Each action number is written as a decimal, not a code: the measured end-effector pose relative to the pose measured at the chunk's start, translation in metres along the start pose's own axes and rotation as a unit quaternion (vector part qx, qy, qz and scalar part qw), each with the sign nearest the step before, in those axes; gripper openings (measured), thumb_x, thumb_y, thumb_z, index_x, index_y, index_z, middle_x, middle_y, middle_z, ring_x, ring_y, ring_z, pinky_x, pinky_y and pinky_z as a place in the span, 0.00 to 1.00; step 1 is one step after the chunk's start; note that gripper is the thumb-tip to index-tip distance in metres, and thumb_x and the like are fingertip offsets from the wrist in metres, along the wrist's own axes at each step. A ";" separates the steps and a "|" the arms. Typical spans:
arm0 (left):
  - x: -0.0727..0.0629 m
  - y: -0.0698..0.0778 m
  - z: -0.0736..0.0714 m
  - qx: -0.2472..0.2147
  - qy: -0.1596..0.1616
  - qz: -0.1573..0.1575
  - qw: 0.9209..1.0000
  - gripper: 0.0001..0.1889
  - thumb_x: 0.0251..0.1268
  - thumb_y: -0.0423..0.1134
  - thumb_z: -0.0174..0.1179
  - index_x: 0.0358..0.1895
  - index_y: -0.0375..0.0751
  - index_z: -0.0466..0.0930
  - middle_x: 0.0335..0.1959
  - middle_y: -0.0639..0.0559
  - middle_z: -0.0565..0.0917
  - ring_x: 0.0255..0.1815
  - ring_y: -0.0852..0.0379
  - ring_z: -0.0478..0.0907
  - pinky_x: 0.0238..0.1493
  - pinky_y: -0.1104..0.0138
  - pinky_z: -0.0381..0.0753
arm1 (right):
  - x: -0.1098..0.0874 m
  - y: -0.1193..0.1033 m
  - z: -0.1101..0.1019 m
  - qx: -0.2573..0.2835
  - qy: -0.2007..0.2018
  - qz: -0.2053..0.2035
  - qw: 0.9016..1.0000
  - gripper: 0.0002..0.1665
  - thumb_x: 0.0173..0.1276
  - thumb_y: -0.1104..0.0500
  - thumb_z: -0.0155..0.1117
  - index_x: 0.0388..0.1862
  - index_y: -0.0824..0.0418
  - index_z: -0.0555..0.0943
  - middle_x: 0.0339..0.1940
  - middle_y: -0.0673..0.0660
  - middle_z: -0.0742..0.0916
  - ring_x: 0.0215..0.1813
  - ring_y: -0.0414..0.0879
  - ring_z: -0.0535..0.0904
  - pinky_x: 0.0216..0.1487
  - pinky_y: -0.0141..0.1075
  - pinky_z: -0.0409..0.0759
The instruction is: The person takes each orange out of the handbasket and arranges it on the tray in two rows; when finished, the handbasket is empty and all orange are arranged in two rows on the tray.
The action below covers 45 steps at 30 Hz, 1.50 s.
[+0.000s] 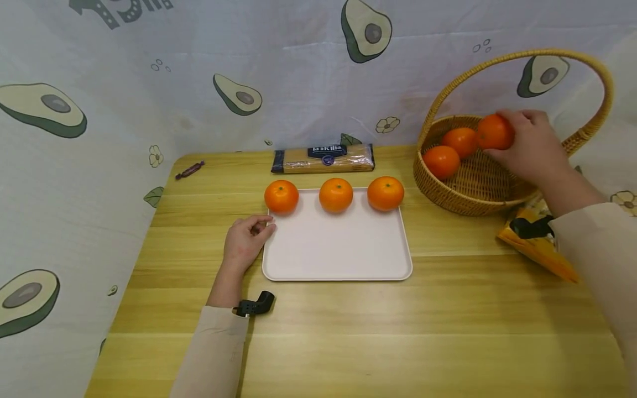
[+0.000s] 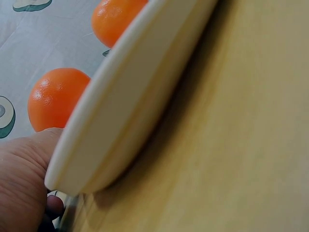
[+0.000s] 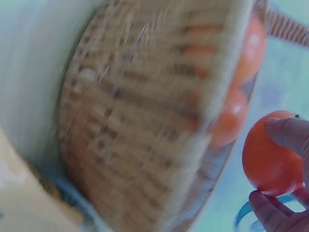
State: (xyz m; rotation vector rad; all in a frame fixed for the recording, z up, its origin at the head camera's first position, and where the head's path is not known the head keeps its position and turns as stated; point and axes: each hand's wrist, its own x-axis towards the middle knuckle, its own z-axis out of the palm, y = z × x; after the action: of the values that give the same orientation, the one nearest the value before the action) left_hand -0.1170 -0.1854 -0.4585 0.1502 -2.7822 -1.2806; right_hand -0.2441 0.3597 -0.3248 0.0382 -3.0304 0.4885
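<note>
My right hand (image 1: 534, 146) grips an orange (image 1: 495, 132) between thumb and fingers at the wicker basket (image 1: 460, 202). In the right wrist view the held orange (image 3: 270, 157) shows beyond the rim. Two more oranges, one in front (image 1: 442, 162) and one behind (image 1: 460, 142), lie inside on the left. My left hand (image 1: 244, 243) holds the left edge of a white tray (image 1: 338, 249), its thumb at the rim. Along the tray's far side sit three oranges: left (image 1: 281, 197), middle (image 1: 335, 195) and right (image 1: 385, 193).
A pack of spaghetti (image 1: 323, 159) lies behind the tray. One wrapped candy (image 1: 189, 170) is at the table's far left corner. Partly under the right forearm is a yellow packet (image 1: 539, 251). The basket's tall handle (image 1: 522, 53) arches over the right hand.
</note>
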 end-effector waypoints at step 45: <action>0.001 0.000 -0.002 0.005 -0.003 0.008 1.000 0.14 0.68 0.46 0.68 0.53 0.47 0.88 0.35 0.46 0.84 0.40 0.51 0.73 0.41 0.64 0.70 | -0.184 -0.246 0.127 0.334 -0.265 -0.249 0.870 0.45 0.58 0.49 0.81 0.73 0.41 0.71 0.66 0.47 0.78 0.60 0.46 0.82 0.54 0.34 0.85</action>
State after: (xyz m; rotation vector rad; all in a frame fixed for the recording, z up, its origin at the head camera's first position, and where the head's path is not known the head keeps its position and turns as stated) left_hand -0.1181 -0.1870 -0.4570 0.1242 -2.7885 -1.2669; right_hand -0.0603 0.0886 -0.3820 1.1203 -2.9225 1.6407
